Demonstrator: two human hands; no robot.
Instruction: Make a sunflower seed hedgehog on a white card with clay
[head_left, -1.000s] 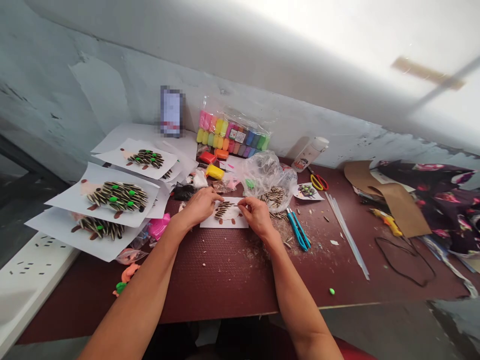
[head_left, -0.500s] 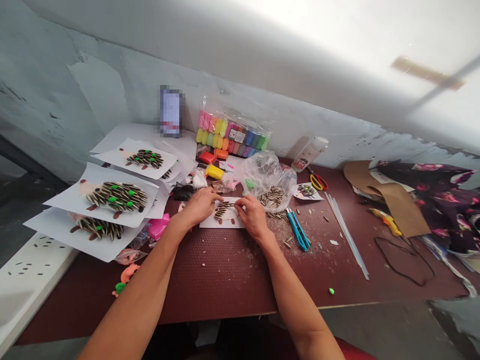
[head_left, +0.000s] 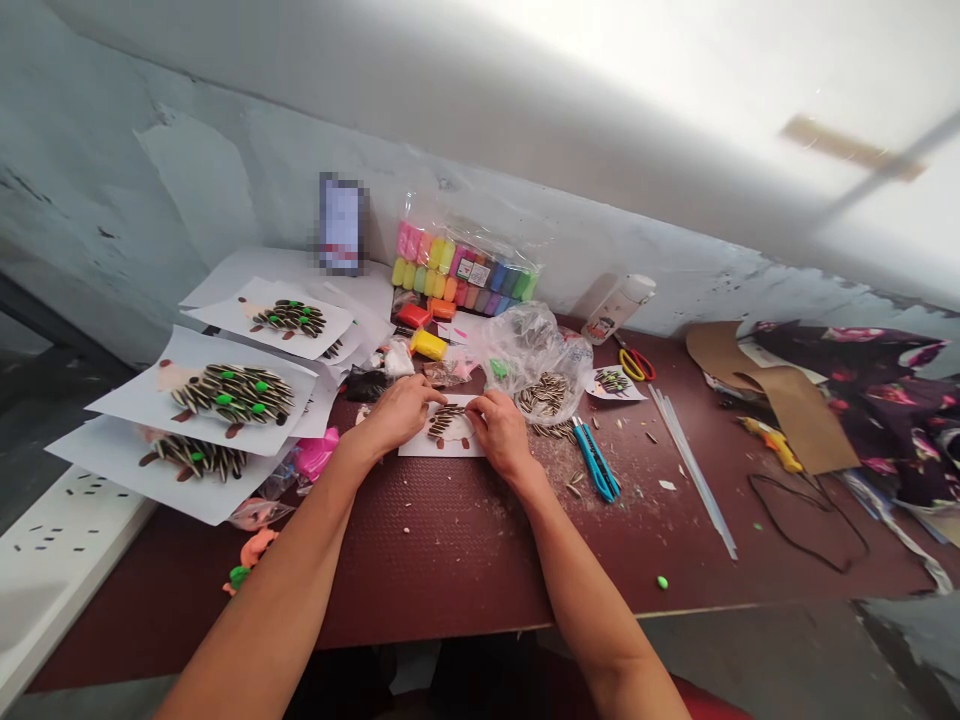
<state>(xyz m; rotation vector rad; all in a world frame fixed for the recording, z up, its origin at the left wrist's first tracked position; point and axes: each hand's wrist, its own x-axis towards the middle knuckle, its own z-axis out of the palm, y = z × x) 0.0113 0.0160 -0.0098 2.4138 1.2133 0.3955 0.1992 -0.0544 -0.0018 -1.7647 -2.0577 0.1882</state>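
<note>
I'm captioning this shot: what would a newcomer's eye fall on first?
Probably the white paper sheets bearing hedgehog figures of striped seeds with green dots, piled left on the dark red table. Next, the clear pack of multicoloured blocks at the back, by the wall. Then the bare left hand and right hand, central, at a small white card bearing seeds.

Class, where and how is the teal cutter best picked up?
Probably pinch the teal cutter across its wider near half, coming down from the near side: it lies flat, long and slim, its narrow tip pointing away beside the loose seeds.
</note>
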